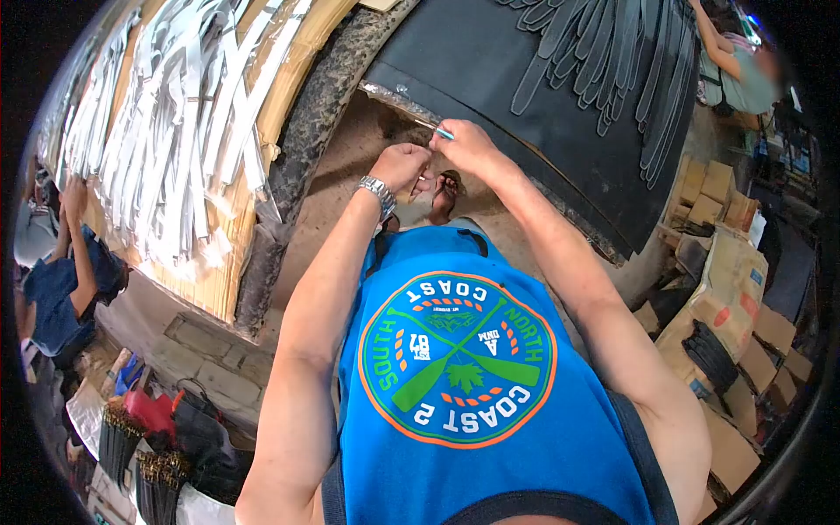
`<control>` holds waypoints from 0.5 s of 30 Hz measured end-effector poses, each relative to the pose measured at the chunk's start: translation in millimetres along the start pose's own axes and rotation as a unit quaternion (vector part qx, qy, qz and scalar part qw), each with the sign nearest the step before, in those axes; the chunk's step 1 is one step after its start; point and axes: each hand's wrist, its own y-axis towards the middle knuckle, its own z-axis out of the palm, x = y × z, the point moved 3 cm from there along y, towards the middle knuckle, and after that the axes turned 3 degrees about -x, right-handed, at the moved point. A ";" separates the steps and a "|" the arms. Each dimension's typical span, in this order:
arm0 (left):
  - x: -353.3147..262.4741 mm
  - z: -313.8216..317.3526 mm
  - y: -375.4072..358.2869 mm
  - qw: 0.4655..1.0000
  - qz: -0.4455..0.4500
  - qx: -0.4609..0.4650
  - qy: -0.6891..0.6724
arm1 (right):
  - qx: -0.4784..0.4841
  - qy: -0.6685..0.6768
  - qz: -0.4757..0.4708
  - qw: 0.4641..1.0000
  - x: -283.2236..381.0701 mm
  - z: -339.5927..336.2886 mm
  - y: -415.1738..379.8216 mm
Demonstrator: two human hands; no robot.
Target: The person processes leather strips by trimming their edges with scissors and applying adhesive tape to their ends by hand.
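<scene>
Beside the left-hand edge of the dark table point(437, 66), whose top is a smooth, matte black sheet, the right hand point(470, 147) holds a slim tool point(444, 135) pinched narrow between its fingers. The tool is straight and thin, with a glossy blue section at the grip and a paler, narrow shaft; its long axis lies slantwise across the table's edge, the blue part toward the right hand and the shaft pointing left and slightly away from the wearer. Whether it touches the table, I cannot tell. The left hand point(404, 166), just off the same edge, is curled close to the right one, its fingers drawn in; I cannot tell whether they grip anything. A linked metal watch point(378, 194) circles that wrist. On the far part of the dark table, flat dark straps point(595, 52) with rounded ends and paler outlines fan out in overlapping rows. To the left of the dark table, across a gap of dull floor point(337, 179), glossy whitish strips point(171, 131) lie heaped lengthwise on tan cardboard point(293, 66). To the dark table's right stand creased, square-edged cardboard boxes point(713, 184).
</scene>
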 end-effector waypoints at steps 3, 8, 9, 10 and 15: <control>-9.0 0.4 8.1 1.000 -0.025 -0.015 -0.003 | -0.029 -0.022 -0.002 0.999 -0.1 -4.9 12.8; -18.4 4.1 20.1 0.999 -0.002 -0.044 0.005 | -0.082 -0.083 -0.010 0.993 4.1 -10.9 32.5; -19.4 5.7 21.7 0.999 0.000 -0.053 0.006 | -0.084 -0.096 -0.010 0.992 5.3 -10.8 34.6; -20.8 6.4 23.5 0.998 0.001 -0.062 0.007 | -0.079 -0.112 -0.012 0.990 6.3 -10.1 36.0; -21.4 7.3 32.7 0.997 -0.014 -0.073 -0.002 | -0.077 -0.165 -0.005 0.983 13.6 -10.3 38.2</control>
